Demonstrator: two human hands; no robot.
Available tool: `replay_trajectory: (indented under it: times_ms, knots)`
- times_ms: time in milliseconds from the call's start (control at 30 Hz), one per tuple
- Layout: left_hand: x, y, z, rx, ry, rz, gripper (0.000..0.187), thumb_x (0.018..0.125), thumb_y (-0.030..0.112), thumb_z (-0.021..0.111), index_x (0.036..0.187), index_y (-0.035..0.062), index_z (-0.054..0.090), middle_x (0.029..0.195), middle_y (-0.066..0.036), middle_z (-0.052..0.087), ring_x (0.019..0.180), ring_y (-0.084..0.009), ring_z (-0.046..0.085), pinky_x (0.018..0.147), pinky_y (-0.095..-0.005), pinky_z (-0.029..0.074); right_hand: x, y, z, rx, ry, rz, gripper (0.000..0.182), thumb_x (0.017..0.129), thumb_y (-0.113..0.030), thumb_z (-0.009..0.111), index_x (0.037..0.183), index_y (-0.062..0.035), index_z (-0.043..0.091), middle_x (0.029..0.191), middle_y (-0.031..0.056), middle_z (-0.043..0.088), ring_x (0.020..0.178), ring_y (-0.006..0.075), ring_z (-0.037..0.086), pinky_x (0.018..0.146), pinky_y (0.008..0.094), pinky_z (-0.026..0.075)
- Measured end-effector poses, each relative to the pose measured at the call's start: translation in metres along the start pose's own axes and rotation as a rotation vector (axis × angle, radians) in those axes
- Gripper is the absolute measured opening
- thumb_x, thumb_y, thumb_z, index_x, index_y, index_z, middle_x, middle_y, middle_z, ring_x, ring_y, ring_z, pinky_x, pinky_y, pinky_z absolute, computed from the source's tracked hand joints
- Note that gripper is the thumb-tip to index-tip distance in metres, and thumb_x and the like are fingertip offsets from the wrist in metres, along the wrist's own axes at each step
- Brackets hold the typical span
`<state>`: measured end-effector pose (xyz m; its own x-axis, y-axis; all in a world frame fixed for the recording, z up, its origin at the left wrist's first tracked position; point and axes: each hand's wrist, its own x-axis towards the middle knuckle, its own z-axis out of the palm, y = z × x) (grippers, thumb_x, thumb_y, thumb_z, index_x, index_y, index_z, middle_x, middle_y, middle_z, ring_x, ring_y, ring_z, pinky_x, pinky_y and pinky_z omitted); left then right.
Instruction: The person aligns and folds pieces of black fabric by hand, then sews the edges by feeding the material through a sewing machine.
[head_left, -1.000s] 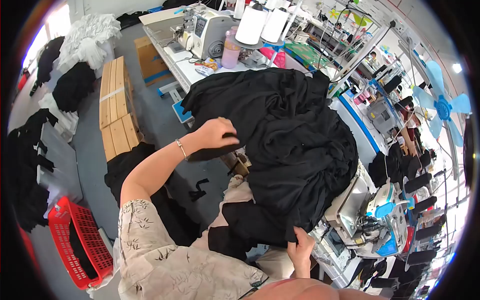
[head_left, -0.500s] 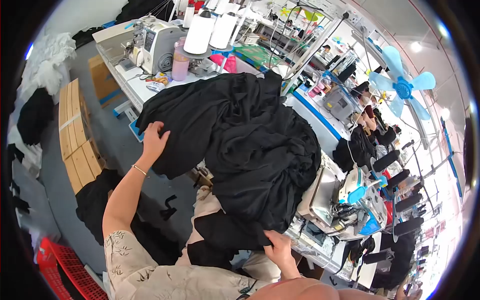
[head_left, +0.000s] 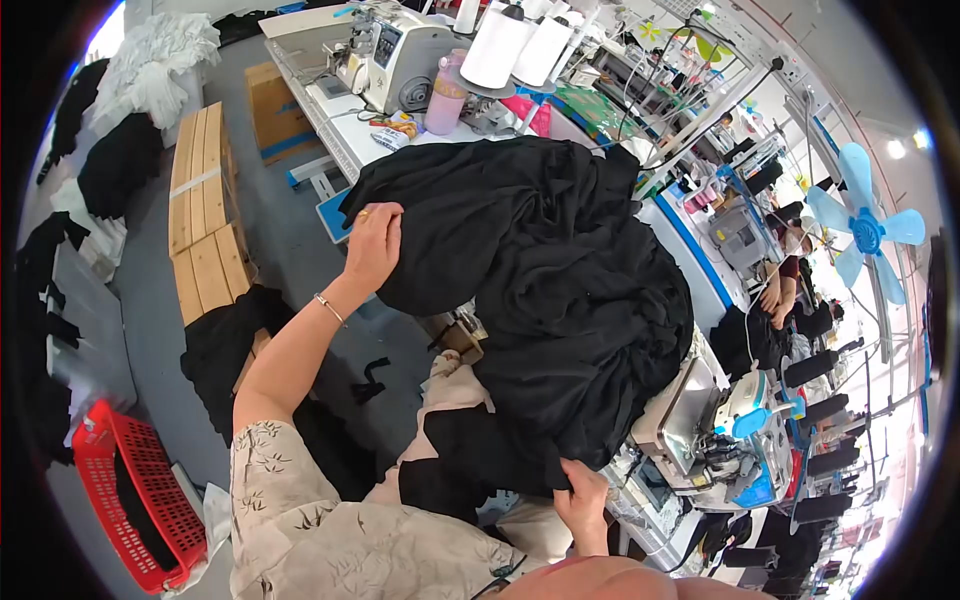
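Observation:
A large heap of black fabric [head_left: 590,290] lies bunched over the sewing table in front of me. My left hand [head_left: 374,245], with a ring and a bracelet, is closed at the heap's left edge, fingers together on the cloth; the thumb is partly hidden. Down near my lap, my right hand [head_left: 582,498] pinches the corner of a black fabric piece [head_left: 470,455] between thumb and fingers. That piece drapes across my light trousers and meets the heap above it.
An overlock sewing machine [head_left: 720,430] stands right of the heap, another machine [head_left: 405,60] beyond it with white thread cones [head_left: 495,50] and a pink bottle [head_left: 446,95]. At left are a wooden bench [head_left: 200,190] and a red basket [head_left: 140,490]. A co-worker [head_left: 785,275] sits far right.
My view has swung left, so the scene sits further right and lower. My left hand's spread fingers have drawn together on the heap's edge. The right hand keeps its pinch on the fabric corner.

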<state>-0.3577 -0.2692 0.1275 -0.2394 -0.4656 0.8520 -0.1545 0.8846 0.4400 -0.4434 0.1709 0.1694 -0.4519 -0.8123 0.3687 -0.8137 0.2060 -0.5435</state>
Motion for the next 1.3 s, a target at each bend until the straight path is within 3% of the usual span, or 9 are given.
replay_trajectory:
  times_ms: [200,467,567,667,800,933,1033,1167,1300]
  knots:
    - [-0.005,0.042,-0.008,-0.183,-0.264,0.092,0.011,0.087,0.002,0.053,0.097,0.0034,0.054,0.089,-0.013,0.059,0.071,-0.0326,0.060,0.060,-0.0367,0.046,0.004,-0.005,0.002,-0.011,-0.015,-0.017,0.017,0.073,-0.001,0.063,0.090,-0.0022,0.066,0.070,0.0135,0.060,0.059,0.0309,0.060,0.053,0.0332,0.045]
    - [-0.017,0.137,-0.031,-0.363,-0.559,0.421,0.017,0.080,0.003,0.059,0.096,0.0052,0.054,0.078,-0.008,0.057,0.062,-0.0217,0.060,0.051,-0.0333,0.047,0.063,-0.034,-0.017,-0.135,-0.146,-0.139,0.032,0.060,0.004,0.063,0.091,-0.0034,0.066,0.121,0.0113,0.056,0.066,0.0246,0.063,0.057,0.0317,0.052]
    - [-0.022,0.181,-0.049,-0.574,-0.719,0.473,0.021,0.075,0.003,0.062,0.095,0.0049,0.054,0.079,-0.007,0.058,0.063,-0.0239,0.062,0.049,-0.0323,0.048,0.102,-0.045,0.003,-0.016,-0.193,-0.418,0.033,0.056,0.004,0.064,0.089,-0.0030,0.066,0.118,0.0107,0.055,0.066,0.0242,0.062,0.056,0.0321,0.052]
    - [-0.020,0.192,-0.067,-0.704,-0.829,0.234,0.019,0.082,0.011,0.064,0.097,0.0048,0.054,0.084,-0.010,0.061,0.068,-0.0301,0.062,0.053,-0.0362,0.048,0.108,-0.021,0.013,-0.089,-0.366,-0.512,0.032,0.056,0.004,0.065,0.087,-0.0034,0.066,0.107,0.0105,0.056,0.067,0.0244,0.062,0.056,0.0337,0.052]
    - [-0.030,0.163,-0.072,-0.556,-1.187,0.074,0.023,0.083,0.018,0.067,0.097,0.0017,0.058,0.076,-0.013,0.062,0.068,-0.0350,0.058,0.063,-0.0373,0.048,0.088,-0.029,-0.020,-0.163,-0.135,-0.443,0.033,0.056,0.004,0.065,0.088,-0.0040,0.065,0.100,0.0111,0.055,0.069,0.0254,0.063,0.055,0.0338,0.052]
    - [-0.016,0.169,-0.082,-0.947,-1.479,-0.107,0.019,0.091,0.014,0.060,0.097,-0.0033,0.062,0.077,-0.013,0.062,0.067,-0.0238,0.057,0.063,-0.0314,0.045,0.069,-0.021,-0.033,-0.147,-0.064,-0.355,0.038,0.056,0.006,0.063,0.092,-0.0047,0.066,0.101,0.0116,0.056,0.069,0.0275,0.063,0.058,0.0339,0.053]
    - [-0.005,0.191,-0.098,-1.414,-1.424,-0.202,0.020,0.092,0.012,0.059,0.097,-0.0081,0.060,0.084,-0.015,0.062,0.073,-0.0191,0.057,0.066,-0.0315,0.045,0.058,-0.022,-0.028,-0.070,-0.303,-0.324,0.038,0.058,0.006,0.062,0.094,-0.0057,0.067,0.102,0.0113,0.056,0.071,0.0293,0.064,0.061,0.0349,0.054]
    - [0.014,0.219,-0.111,-1.635,-1.502,0.110,0.021,0.093,0.010,0.056,0.104,-0.0080,0.059,0.088,-0.010,0.063,0.078,-0.0138,0.055,0.072,-0.0274,0.045,0.025,-0.025,-0.007,0.009,-0.652,-0.274,0.041,0.062,0.006,0.059,0.099,-0.0067,0.069,0.110,0.0160,0.054,0.071,0.0328,0.064,0.065,0.0370,0.055]
    - [0.032,0.215,-0.152,-1.670,-0.975,-0.299,0.029,0.092,0.017,0.059,0.106,-0.0086,0.061,0.096,-0.010,0.066,0.093,-0.0155,0.062,0.081,-0.0265,0.047,-0.038,-0.013,-0.055,0.364,-0.720,-0.225,0.034,0.068,-0.009,0.064,0.101,-0.0024,0.067,0.116,0.0202,0.056,0.083,0.0356,0.065,0.084,0.0406,0.050]
